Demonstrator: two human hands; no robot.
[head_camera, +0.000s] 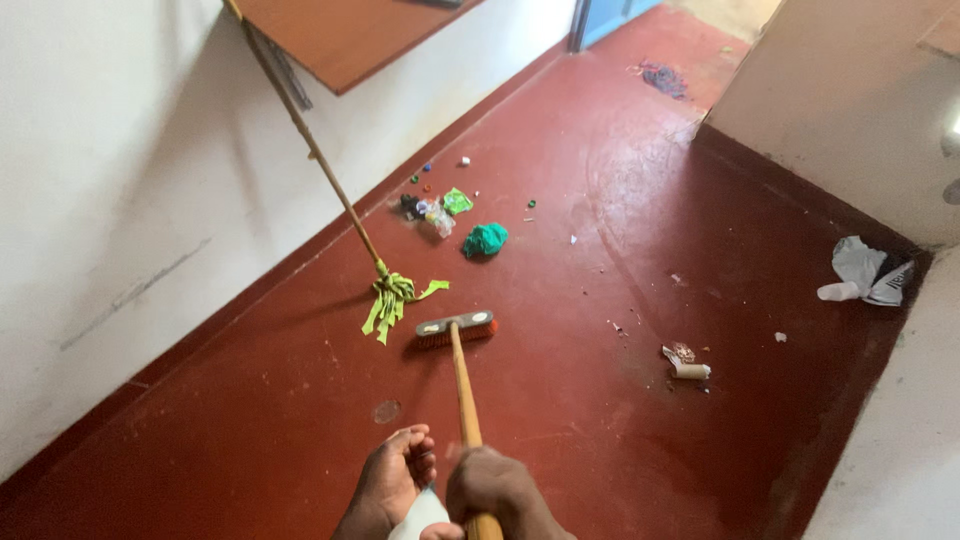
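My right hand (500, 490) is wrapped around the wooden handle of a push broom (463, 380) at the bottom centre. The broom's orange-bristled head (457, 329) rests on the red floor (600, 200) ahead of me. My left hand (392, 480) sits just left of the handle, fingers curled, with a white object (420, 515) at its palm. Beyond the broom head lies a small heap of litter (437, 212): a green crumpled bag (485, 239), a clear plastic bottle and bits of wrapper.
A green-stranded mop (395, 297) leans on its long stick against the white left wall. A wooden shelf (340, 35) juts from that wall. White paper and plastic (865, 272) lie by the right wall, a small scrap (685, 362) mid-floor, a dark rag (664, 78) near the doorway.
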